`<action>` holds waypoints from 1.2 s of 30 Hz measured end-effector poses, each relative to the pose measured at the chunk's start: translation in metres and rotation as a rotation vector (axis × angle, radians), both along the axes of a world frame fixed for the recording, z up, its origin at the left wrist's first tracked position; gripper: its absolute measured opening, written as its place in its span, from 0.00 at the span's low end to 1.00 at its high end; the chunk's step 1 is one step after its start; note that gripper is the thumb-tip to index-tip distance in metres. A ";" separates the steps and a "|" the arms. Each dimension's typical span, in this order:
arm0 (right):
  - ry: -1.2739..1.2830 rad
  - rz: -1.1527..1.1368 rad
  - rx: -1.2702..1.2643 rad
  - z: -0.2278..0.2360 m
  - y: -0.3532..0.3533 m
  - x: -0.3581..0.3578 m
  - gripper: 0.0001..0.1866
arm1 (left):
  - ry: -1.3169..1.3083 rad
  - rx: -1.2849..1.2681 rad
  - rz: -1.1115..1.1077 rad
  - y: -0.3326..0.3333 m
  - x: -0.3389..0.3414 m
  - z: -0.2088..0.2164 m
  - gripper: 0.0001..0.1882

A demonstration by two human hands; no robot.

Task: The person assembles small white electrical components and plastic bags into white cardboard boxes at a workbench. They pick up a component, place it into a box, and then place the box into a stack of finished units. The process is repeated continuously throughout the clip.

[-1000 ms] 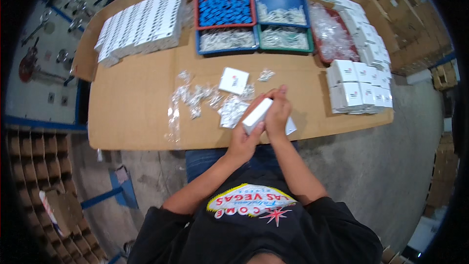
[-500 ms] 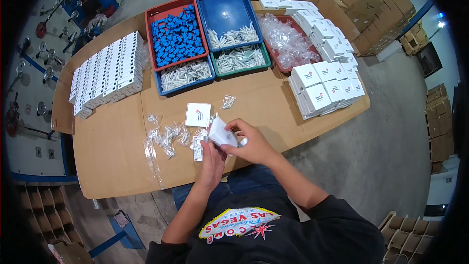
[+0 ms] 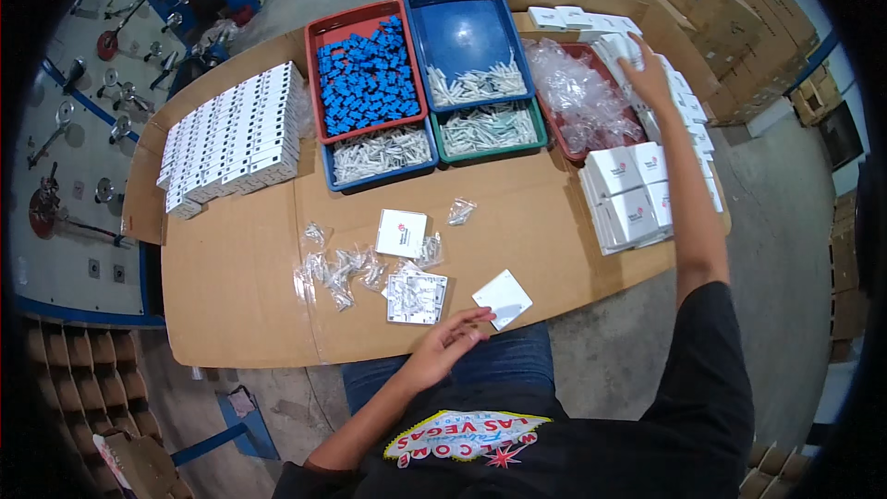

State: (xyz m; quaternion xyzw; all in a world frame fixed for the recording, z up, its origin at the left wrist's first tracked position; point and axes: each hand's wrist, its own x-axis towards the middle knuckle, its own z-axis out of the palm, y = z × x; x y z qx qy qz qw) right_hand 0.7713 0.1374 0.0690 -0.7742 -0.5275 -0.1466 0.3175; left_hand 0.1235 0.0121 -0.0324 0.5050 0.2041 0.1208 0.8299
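Observation:
My left hand [image 3: 450,344] hovers at the near edge of the cardboard-covered table [image 3: 240,305], fingers apart and holding nothing. Its fingertips are just short of a flat white square plate [image 3: 502,298]. Left of the plate lies a white switch body [image 3: 415,298], back side up, and beyond it a small white box [image 3: 402,233]. My right arm stretches far out to the right. My right hand [image 3: 649,79] grips a white box [image 3: 621,48] at the far row of stacked boxes.
Small clear bags [image 3: 340,268] are scattered mid-table. At the back stand a red tray of blue parts [image 3: 365,74], a blue tray [image 3: 462,32] and a green tray [image 3: 490,129] of pale parts, and a red tray of bags [image 3: 582,97]. White boxes are stacked at right [image 3: 628,199] and left [image 3: 236,139].
Both hands were together at the near edge around a white box. Now the right hand has gone to the far right stack with it. The left hand stays near the edge, and a white plate lies there.

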 end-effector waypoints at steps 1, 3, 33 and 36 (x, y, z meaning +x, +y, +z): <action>0.024 -0.129 -0.099 0.010 0.024 -0.002 0.40 | 0.020 0.015 0.023 -0.001 -0.005 0.004 0.25; -0.036 -0.218 -0.175 0.016 0.044 0.048 0.39 | 0.070 0.022 -0.004 0.000 -0.004 0.002 0.26; -0.285 -0.314 -0.325 -0.016 0.078 0.083 0.30 | 0.206 0.254 0.281 0.025 -0.004 0.023 0.18; -0.114 0.071 -0.184 0.020 0.050 -0.045 0.22 | 0.392 0.316 0.421 0.025 -0.022 0.014 0.14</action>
